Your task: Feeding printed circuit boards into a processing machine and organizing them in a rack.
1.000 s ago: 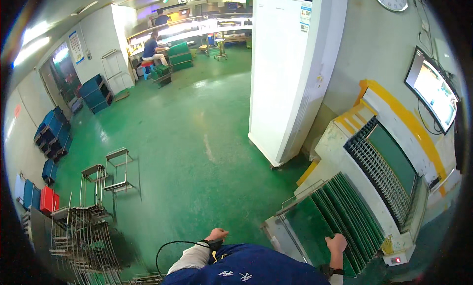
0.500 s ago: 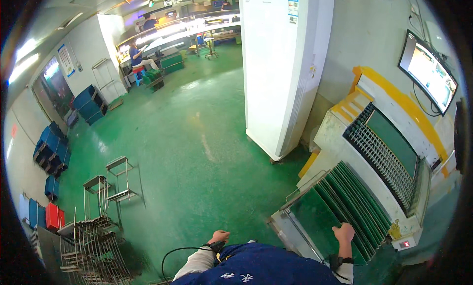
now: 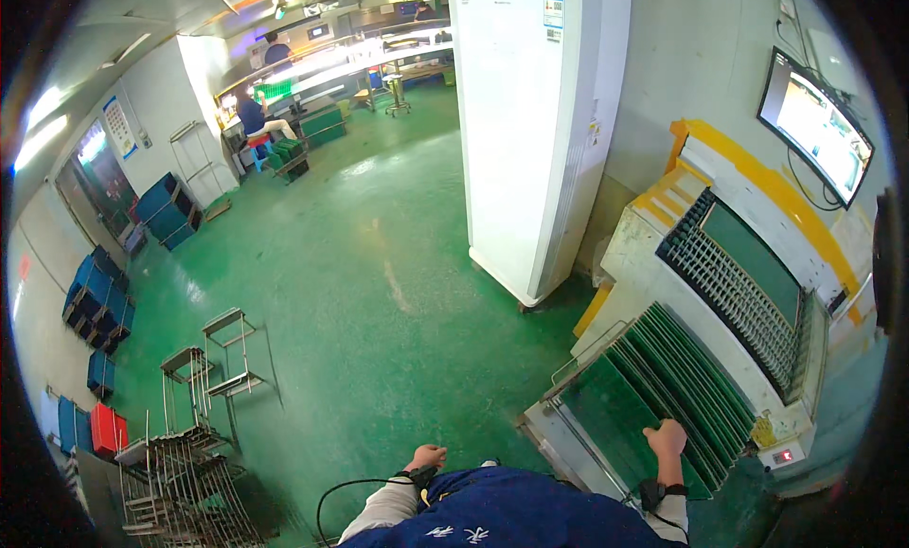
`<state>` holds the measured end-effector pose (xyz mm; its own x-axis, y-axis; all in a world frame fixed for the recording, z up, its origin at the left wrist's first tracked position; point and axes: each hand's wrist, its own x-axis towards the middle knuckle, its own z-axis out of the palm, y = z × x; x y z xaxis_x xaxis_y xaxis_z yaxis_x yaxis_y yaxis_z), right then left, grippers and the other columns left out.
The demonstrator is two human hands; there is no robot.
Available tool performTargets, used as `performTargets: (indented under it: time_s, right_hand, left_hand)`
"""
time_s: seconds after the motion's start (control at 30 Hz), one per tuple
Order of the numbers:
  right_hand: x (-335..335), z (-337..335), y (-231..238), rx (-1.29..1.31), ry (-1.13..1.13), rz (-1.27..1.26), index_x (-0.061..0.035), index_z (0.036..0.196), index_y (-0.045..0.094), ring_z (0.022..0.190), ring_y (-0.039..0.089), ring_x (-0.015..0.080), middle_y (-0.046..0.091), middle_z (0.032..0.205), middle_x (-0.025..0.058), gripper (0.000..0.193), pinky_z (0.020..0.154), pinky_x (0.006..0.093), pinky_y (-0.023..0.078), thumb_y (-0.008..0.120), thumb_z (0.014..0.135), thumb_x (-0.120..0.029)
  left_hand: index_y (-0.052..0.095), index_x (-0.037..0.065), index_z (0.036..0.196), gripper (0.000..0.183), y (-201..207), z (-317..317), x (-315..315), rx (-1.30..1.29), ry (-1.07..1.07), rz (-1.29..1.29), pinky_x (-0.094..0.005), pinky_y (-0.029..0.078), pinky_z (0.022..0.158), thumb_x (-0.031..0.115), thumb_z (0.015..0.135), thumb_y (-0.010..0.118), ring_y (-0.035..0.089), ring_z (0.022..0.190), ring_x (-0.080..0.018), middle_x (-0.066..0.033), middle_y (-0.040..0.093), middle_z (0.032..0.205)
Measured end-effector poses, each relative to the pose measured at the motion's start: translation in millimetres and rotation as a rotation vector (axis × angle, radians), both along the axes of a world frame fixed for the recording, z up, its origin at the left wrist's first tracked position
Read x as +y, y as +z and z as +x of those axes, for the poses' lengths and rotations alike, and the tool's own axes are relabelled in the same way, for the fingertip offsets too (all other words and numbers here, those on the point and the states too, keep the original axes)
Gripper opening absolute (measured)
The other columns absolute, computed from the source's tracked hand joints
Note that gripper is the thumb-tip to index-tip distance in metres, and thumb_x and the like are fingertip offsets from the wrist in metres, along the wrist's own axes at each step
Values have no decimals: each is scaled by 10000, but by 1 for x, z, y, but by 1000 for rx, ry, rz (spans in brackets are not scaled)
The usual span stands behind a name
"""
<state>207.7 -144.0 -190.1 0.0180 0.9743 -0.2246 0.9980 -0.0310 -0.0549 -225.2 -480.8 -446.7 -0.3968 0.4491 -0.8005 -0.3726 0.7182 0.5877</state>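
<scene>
My right hand (image 3: 668, 441) is closed at the edge of the front green board (image 3: 615, 406), its thumb lying toward the board's broad face and the other fingers partly hidden. This board leans at the near end of a row of similar green boards (image 3: 686, 373), which stand tilted in a metal rack (image 3: 579, 446) to my right. Close to my body, my left hand (image 3: 429, 456) hangs over the floor with its fingers curled in and nothing seen in them. A dark band circles each wrist, and a black cable runs from the left one.
Beside the rack stands a pale machine with a roller conveyor (image 3: 734, 292) carrying a green board. A tall white cabinet unit (image 3: 516, 141) rises ahead. Metal frames (image 3: 185, 482) are stacked at lower left, near blue crates (image 3: 99, 297) and a red bin (image 3: 108, 429). Seated people work at far benches.
The whole view has shifted slightly. My right hand stays at the front board, and my left hand has barely moved. Far off, a seated person now has a bright green board raised.
</scene>
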Motion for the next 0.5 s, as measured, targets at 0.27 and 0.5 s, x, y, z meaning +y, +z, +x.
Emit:
performTargets:
  time_s: [0.27,0.5]
  right_hand:
    - [-2,-4,8,-11,-3,-21,-8,1041,672,970,641,329,665,1035,190,552,834,415,512,776,653,-387]
    - [-3,-6,11,3,2,-19,-5,1028,674,969,640,327,664,1034,193,543,828,419,512,775,655,-386]
  left_hand:
    - [636,21,1071,377,10,5,-1,-2,-27,-13,-310,508,572,309,832,679,643,675,-178,-73,679,901]
    - [637,53,1150,496,12,5,-14,14,-669,374,-338,477,838,406,806,692,600,988,-218,-104,644,1095]
